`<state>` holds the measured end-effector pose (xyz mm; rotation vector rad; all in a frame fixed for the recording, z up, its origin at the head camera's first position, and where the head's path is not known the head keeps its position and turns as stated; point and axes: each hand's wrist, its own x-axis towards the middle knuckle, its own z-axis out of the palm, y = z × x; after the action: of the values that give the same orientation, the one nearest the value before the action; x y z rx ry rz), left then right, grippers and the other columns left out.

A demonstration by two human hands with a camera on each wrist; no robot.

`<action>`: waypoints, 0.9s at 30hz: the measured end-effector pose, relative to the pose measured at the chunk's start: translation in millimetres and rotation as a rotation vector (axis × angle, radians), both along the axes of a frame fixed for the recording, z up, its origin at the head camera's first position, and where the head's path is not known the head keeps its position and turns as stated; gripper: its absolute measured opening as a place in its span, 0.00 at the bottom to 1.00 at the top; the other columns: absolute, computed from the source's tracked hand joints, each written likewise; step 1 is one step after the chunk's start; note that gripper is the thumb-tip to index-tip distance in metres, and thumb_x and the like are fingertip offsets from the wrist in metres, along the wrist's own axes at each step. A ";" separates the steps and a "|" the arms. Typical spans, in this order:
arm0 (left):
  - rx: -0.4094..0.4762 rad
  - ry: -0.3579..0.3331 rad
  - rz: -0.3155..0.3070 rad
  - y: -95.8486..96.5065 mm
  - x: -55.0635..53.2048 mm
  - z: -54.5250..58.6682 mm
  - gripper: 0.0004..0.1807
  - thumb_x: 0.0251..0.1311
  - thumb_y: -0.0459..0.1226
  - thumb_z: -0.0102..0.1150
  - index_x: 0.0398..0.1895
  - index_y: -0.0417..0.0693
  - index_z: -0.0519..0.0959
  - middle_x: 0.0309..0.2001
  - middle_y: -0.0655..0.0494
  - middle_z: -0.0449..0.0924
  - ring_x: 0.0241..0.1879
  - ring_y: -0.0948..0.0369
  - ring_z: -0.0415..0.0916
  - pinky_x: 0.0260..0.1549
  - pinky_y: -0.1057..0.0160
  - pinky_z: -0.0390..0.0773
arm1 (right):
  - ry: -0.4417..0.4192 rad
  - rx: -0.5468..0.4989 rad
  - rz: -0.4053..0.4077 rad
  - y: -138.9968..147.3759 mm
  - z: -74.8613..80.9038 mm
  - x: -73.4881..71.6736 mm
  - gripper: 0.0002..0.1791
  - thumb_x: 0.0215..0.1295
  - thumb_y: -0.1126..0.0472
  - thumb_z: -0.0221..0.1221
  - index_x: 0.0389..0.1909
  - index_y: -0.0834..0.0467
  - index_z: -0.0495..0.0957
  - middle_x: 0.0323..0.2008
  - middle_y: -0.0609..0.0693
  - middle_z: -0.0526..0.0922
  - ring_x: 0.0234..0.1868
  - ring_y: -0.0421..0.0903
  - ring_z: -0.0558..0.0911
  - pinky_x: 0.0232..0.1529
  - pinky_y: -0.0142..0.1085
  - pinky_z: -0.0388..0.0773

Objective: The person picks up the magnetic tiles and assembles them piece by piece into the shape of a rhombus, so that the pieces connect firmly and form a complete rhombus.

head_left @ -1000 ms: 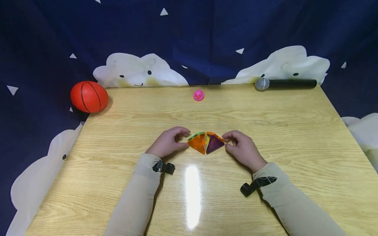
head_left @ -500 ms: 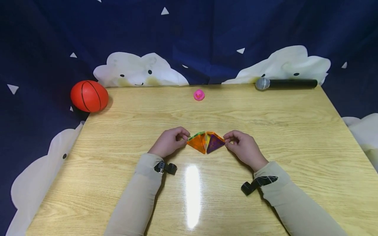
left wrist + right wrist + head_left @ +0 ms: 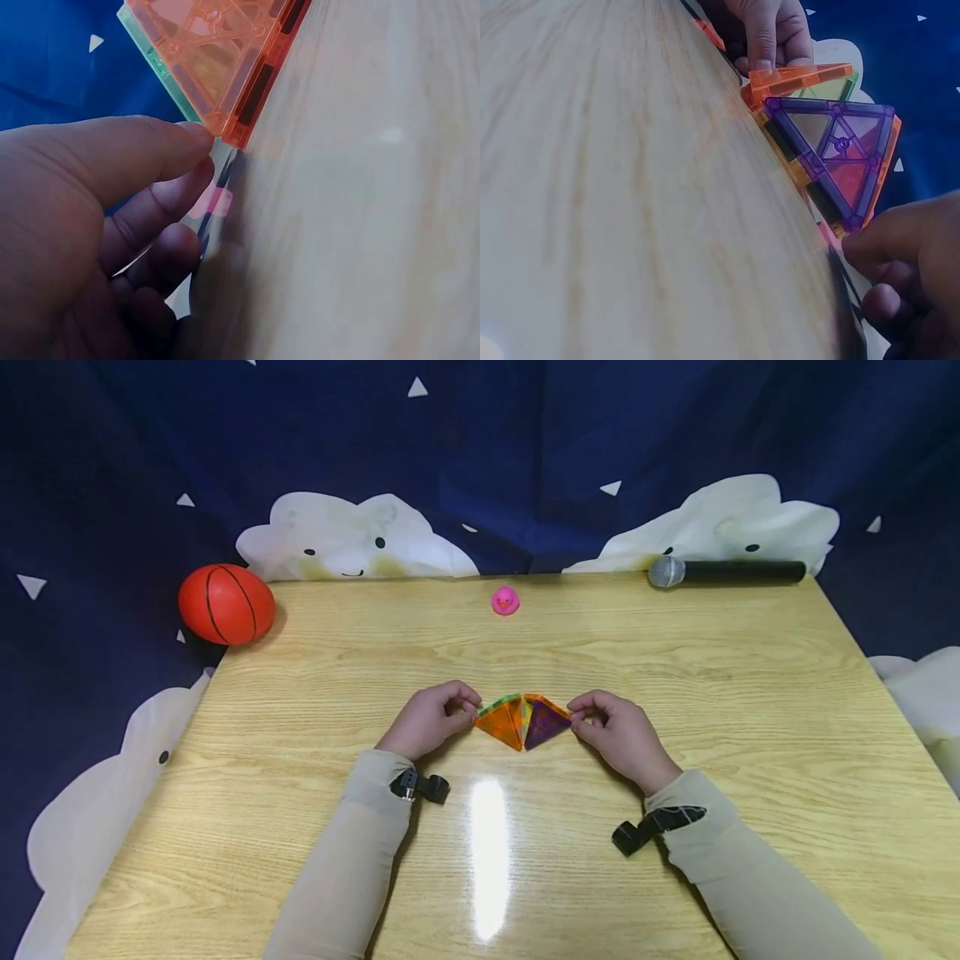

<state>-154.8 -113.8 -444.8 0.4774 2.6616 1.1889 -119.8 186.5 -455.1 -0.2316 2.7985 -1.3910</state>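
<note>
Translucent magnetic tiles stand as two joined pyramid shapes mid-table in the head view. An orange tile [image 3: 498, 728] faces front on the left half, with a green tile [image 3: 160, 69] behind it. On the right half a purple tile [image 3: 547, 727] faces front, with orange and yellow edges around it. My left hand [image 3: 429, 722] pinches the outer left corner between thumb and fingers. At the opposite corner, the thumb and fingers of my right hand [image 3: 619, 737] pinch the purple side's tip. The inner faces of the shapes are partly hidden.
Toward the back of the wooden table [image 3: 375, 635] sits a pink rubber duck [image 3: 506, 601]. A red ball [image 3: 227, 605] lies at the back left corner, and a black microphone [image 3: 738, 572] at the back right. A dark blue cloud-patterned cloth [image 3: 480, 452] hangs behind.
My left thumb and fingers have come together on the left corner. The right fingers have drawn in slightly at the right corner. The tiles have hardly moved.
</note>
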 end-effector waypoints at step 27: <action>-0.024 -0.024 -0.034 0.3 -1.2 0.3 0.07 0.63 0.35 0.64 0.43 0.53 0.82 0.37 0.61 0.80 0.38 0.60 0.74 0.43 0.60 0.74 | 0.050 -0.077 -0.070 1.2 0.1 -1.1 0.08 0.68 0.61 0.62 0.44 0.60 0.83 0.33 0.51 0.84 0.30 0.45 0.77 0.33 0.31 0.73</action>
<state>-156.0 -113.5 -444.5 0.4987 2.6340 1.1448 -120.9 187.7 -455.0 -0.1730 2.8223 -1.5312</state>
